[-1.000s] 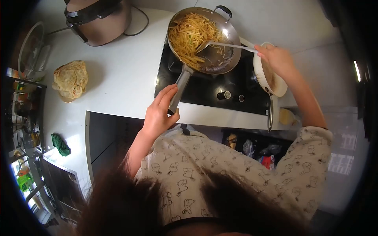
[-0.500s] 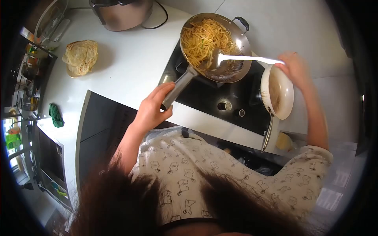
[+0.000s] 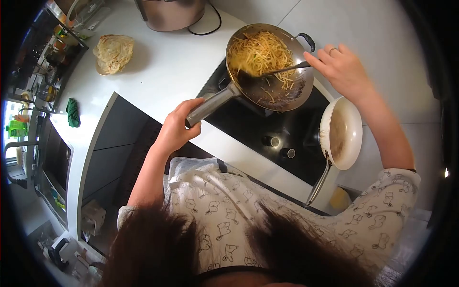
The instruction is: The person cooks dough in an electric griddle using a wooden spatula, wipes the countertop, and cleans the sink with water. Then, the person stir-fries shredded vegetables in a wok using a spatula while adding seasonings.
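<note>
My left hand [image 3: 178, 125] is closed around the metal handle of a wok [image 3: 267, 98] on the black stove. In the wok lies a heap of yellow shredded food [image 3: 263, 51], perhaps potato strips, with bits of green; part of it is blurred by motion. My right hand [image 3: 343, 71] grips the far end of a spatula [image 3: 282, 71], whose dark head is down in the wok, against the near left part of the food. The hand itself is above the wok's right rim, and the end of the spatula's handle is hidden in it.
A white frying pan [image 3: 351, 136] with a browned bottom stands at the stove's right side, its handle toward me. Two knobs [image 3: 271, 141] sit on the stove [image 3: 248, 129]. Flatbreads [image 3: 114, 53], a green cloth [image 3: 72, 113] and a cooker [image 3: 172, 14] are on the white counter.
The spatula has turned in the wok, its shaft now dark instead of shining. My right hand has moved up and left. Food has spread toward the wok's right side. The whole view has shifted.
</note>
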A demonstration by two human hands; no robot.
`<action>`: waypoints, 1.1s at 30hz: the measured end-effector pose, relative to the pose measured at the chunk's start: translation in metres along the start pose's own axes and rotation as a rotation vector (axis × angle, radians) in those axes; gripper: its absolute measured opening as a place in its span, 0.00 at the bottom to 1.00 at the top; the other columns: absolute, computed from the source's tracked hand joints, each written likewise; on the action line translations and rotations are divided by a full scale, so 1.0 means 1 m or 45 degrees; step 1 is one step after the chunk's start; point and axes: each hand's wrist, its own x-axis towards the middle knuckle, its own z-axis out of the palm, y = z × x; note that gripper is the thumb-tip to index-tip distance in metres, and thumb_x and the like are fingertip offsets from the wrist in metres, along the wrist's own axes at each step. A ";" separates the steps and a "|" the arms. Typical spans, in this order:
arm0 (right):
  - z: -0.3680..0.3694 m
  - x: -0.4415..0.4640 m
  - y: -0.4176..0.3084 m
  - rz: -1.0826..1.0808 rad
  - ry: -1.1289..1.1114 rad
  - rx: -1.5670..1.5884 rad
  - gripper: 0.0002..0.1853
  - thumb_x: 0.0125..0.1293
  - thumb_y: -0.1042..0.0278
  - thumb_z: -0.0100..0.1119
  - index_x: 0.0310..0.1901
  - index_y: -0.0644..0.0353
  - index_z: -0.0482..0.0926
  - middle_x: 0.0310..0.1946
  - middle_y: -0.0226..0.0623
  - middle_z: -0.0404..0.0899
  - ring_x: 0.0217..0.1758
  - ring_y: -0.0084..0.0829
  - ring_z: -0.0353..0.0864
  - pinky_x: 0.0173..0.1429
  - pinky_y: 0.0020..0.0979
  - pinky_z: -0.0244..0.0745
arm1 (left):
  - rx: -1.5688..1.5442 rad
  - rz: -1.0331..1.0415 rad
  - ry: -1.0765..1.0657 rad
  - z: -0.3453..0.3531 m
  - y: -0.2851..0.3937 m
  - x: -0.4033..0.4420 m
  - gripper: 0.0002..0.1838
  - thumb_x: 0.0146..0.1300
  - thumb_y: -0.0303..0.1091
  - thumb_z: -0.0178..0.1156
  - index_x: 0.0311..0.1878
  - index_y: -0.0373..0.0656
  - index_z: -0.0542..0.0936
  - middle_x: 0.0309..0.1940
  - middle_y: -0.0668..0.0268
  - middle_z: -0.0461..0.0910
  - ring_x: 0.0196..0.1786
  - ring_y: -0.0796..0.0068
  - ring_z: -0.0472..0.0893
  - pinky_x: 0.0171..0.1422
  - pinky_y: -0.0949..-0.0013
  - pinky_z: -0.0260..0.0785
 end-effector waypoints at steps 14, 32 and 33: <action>-0.013 -0.035 0.012 0.062 0.039 0.316 0.12 0.55 0.65 0.64 0.42 0.46 0.78 0.25 0.27 0.71 0.39 0.28 0.74 0.42 0.30 0.66 | 0.030 -0.153 -0.050 -0.001 0.004 0.001 0.28 0.51 0.25 0.59 0.60 0.42 0.73 0.46 0.53 0.79 0.44 0.61 0.81 0.51 0.66 0.71; 0.008 0.017 -0.014 0.405 -0.013 0.224 0.12 0.61 0.62 0.58 0.47 0.46 0.79 0.29 0.31 0.77 0.40 0.33 0.77 0.42 0.36 0.70 | -0.012 -0.106 -0.012 -0.001 0.007 0.000 0.27 0.52 0.26 0.60 0.59 0.40 0.74 0.41 0.55 0.80 0.41 0.65 0.80 0.49 0.68 0.71; 0.027 0.023 -0.004 0.468 -0.150 0.199 0.14 0.62 0.61 0.57 0.50 0.46 0.78 0.29 0.32 0.77 0.40 0.34 0.77 0.43 0.36 0.71 | -0.007 -0.112 -0.026 -0.001 0.007 0.000 0.27 0.52 0.26 0.60 0.58 0.40 0.74 0.40 0.55 0.80 0.41 0.66 0.80 0.49 0.68 0.71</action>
